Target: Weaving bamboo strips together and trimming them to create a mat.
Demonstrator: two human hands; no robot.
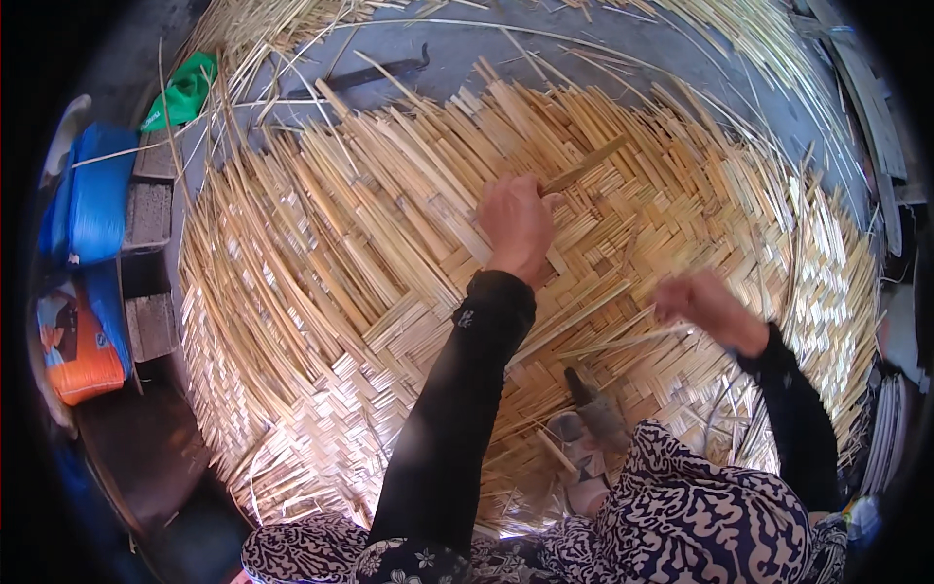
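A large mat of woven bamboo strips [428,336] spreads beneath my hands, its long loose ends fanning toward the far side. My left hand [518,226] is closed over the middle of the weave, gripping a flat brownish bamboo stick [588,164] that points to the far right. Nearer and to the right, my right hand [705,304] is blurred, its fingers curled inward above the mat. A narrow pale strip [628,341] runs up to its underside; whether the fingers hold it is hidden. By my knee lies a grey object with a dark, handle-like end [582,389].
On the floor beyond the mat lies a dark, blade-like tool with a hooked end [375,73]. Loose strips [282,29] cover the far side. Blue bags [102,195], an orange-and-blue bag [88,350], a green bag [183,92] and bricks [149,214] line the left.
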